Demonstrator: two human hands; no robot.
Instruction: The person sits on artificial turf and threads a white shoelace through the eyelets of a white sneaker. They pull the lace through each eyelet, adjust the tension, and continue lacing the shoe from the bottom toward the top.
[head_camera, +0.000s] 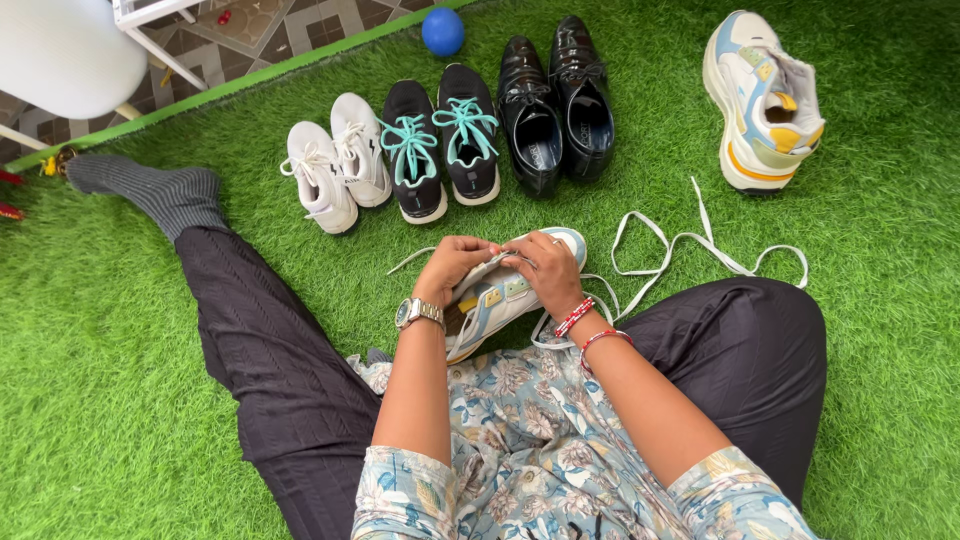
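Head view: both hands are closed on a pastel sneaker (497, 293) held over the lap. The left hand (452, 262) is pinched on its upper, the right hand (548, 266) is clamped on the toe end, and a white lace (700, 245) is trailed off to the right over the green turf (100, 400). Farther out, three pairs are lined up: white sneakers (335, 162), black sneakers with teal laces (441, 143), black dress shoes (556, 103). The matching pastel sneaker (762, 98) is lying far right, and a blue ball (442, 31) is sitting at the far edge.
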